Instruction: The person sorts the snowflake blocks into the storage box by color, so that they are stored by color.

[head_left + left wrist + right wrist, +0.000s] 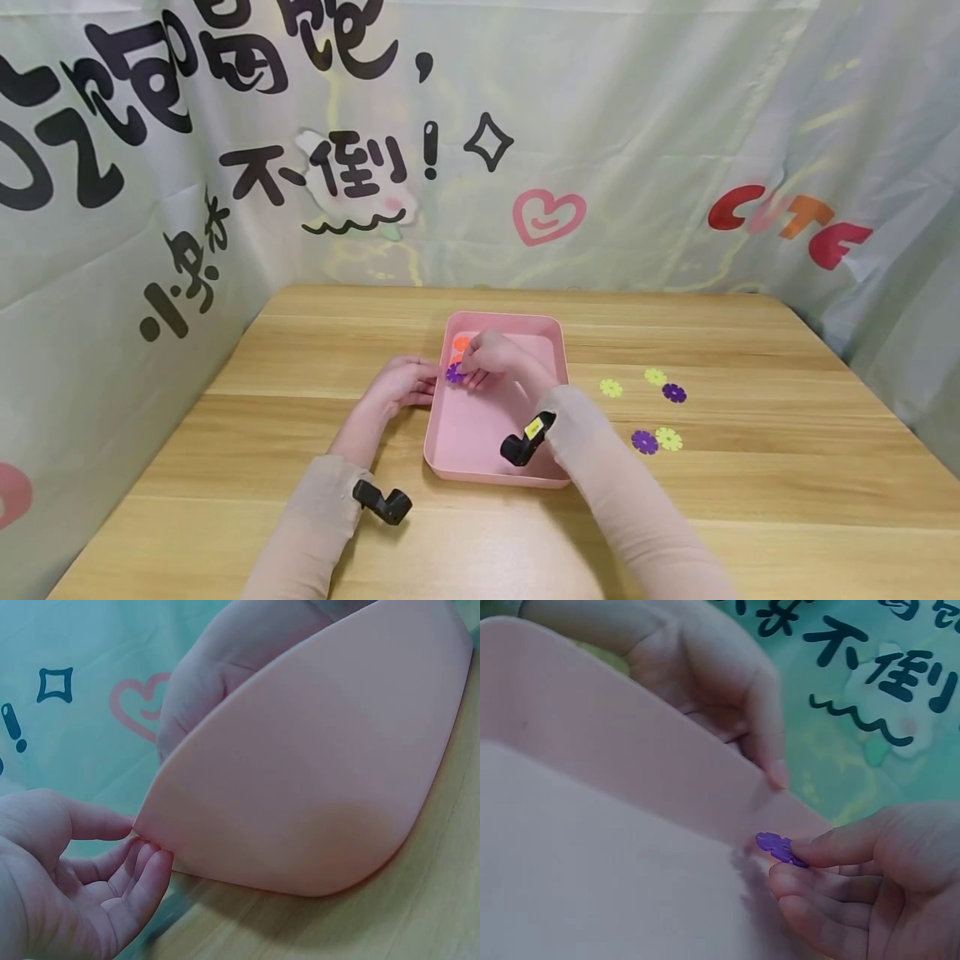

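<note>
Inside the pink tray (pixel 495 433), near its left wall, my right hand (pixel 491 354) pinches a purple snowflake disc (pixel 776 846) between thumb and fingers. In the head view that purple disc overlaps two orange snowflake discs (pixel 461 342) on the left of the tray. My left hand (pixel 401 385) is at the outside of the tray's left wall. In the left wrist view its thumb tip lies at the rim and its bent fingers (pixel 154 874) bear on the wall just below, holding the tray there.
On the wooden table (pixel 300 333), right of the tray, lie several loose discs: yellow-green ones (pixel 611 388) and purple ones (pixel 644 442). A printed cloth (pixel 637 125) hangs behind and at both sides. Each sleeve carries a black wrist camera (pixel 382 502).
</note>
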The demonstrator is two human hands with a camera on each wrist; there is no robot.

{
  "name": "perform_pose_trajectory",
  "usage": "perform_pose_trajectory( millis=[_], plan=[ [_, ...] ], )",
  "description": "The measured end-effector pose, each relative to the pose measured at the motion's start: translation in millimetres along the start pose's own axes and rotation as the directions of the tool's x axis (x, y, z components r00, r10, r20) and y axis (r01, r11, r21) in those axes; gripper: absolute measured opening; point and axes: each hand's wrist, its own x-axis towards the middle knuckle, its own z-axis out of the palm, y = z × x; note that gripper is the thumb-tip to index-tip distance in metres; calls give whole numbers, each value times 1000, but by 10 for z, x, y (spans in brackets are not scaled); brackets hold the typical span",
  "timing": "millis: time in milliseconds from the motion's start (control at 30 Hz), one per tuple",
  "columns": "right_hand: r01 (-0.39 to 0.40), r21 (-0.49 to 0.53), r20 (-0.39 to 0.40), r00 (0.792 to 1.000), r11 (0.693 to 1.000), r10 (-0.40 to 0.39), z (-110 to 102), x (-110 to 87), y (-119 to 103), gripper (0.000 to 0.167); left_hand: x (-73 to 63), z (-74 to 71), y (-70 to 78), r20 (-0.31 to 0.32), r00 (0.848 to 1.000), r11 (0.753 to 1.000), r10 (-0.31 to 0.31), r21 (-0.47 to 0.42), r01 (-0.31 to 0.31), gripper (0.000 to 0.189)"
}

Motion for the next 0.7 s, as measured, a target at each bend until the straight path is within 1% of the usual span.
perform_pose_trajectory(
  millis=[167, 233, 433, 567, 700],
  plan=[
    [-73, -6, -20, 997, 997, 73, 79, 48, 18, 8, -3, 1, 1, 5, 1000, 1000, -11, -4, 11, 21],
    [-69, -18, -25, 997, 997, 69, 92, 43, 17, 9, -5, 0, 4, 10, 1000, 1000, -8, -2, 8, 22],
    [-21, -60, -20, 1000, 998, 20, 110, 4, 11, 12, -22, 2, 20, 18, 1000, 1000, 5, 3, -5, 23],
    [-48, -63, -26, 999, 997, 46, 120, 6, 2, 10, -28, 4, 19, 20, 1000, 1000, 1, 7, -1, 24],
    [-72, -96, -59, 996, 993, 67, 125, 25, -11, 12, -14, 4, 11, 23, 1000, 1000, -2, 2, 2, 23]
  ],
)
